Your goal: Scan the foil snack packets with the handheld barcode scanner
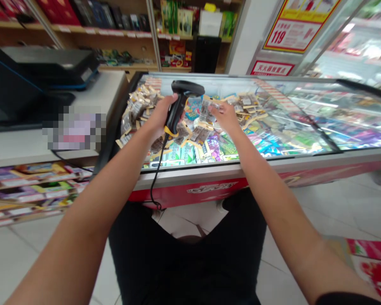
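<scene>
My left hand point(163, 112) is closed around the handle of a black barcode scanner point(178, 106) with yellow trim. The scanner's head points to the right, and its black cable hangs down over the front of the glass-topped freezer point(193, 168). In my right hand point(225, 116) is a small clear snack packet point(206, 111) with dark contents and a tan edge, pinched by the fingers just right of the scanner. Many similar packets point(142, 103) lie heaped on the glass to the left, and more packets point(249, 103) lie to the right.
At the left a counter point(112, 84) carries a dark screen point(9, 89) and a scale point(60, 63). Shelves point(114, 31) with boxed goods stand behind. A red and white box point(368, 262) sits on the floor at lower right. Colourful packages show through the freezer glass.
</scene>
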The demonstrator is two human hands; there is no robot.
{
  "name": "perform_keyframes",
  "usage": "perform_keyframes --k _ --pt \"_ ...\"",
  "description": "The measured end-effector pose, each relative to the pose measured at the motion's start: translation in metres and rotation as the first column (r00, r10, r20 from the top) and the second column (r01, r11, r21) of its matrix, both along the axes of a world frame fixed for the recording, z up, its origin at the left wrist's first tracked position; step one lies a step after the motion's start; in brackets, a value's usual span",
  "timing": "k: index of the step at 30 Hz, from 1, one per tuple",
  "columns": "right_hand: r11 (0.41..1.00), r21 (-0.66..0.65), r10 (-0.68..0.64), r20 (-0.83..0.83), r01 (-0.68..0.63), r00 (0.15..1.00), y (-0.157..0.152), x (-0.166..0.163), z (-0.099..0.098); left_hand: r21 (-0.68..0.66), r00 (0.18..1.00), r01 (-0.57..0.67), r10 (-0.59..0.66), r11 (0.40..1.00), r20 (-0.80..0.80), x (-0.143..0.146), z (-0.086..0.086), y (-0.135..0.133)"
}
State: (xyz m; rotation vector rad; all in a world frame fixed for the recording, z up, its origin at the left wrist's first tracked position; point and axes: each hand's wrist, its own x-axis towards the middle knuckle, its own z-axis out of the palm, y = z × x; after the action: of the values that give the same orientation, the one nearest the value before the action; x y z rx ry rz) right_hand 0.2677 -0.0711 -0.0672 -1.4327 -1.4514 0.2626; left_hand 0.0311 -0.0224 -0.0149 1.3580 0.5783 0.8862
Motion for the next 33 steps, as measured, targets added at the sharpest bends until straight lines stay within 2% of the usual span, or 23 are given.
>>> perform_keyframes --k 3,5,15,28,33 --pt "0.991 0.039 -0.129 -0.042 0.131 0.991 0.001 0.002 -0.001 -0.050 1.000 0.009 -0.008 0.999 0.010 -0.001 0.002 -0.002" --pt "0.984 0.039 -0.171 -0.048 0.173 0.984 0.001 0.002 -0.001 -0.090 1.000 0.028 -0.028 0.996 0.001 -0.002 0.003 -0.004" --pt "0.986 -0.006 -0.165 -0.086 0.165 0.983 -0.003 -0.005 0.005 -0.083 0.983 0.176 -0.180 0.981 -0.040 0.002 0.000 -0.012" --pt "0.982 -0.012 -0.190 -0.036 0.190 0.981 0.000 0.000 0.002 -0.067 0.981 0.175 -0.180 0.982 -0.067 0.002 -0.001 -0.012" --pt "0.959 0.080 -0.270 -0.024 0.271 0.963 -0.008 0.009 0.012 -0.107 0.991 0.126 -0.130 0.986 -0.027 0.003 0.000 -0.011"
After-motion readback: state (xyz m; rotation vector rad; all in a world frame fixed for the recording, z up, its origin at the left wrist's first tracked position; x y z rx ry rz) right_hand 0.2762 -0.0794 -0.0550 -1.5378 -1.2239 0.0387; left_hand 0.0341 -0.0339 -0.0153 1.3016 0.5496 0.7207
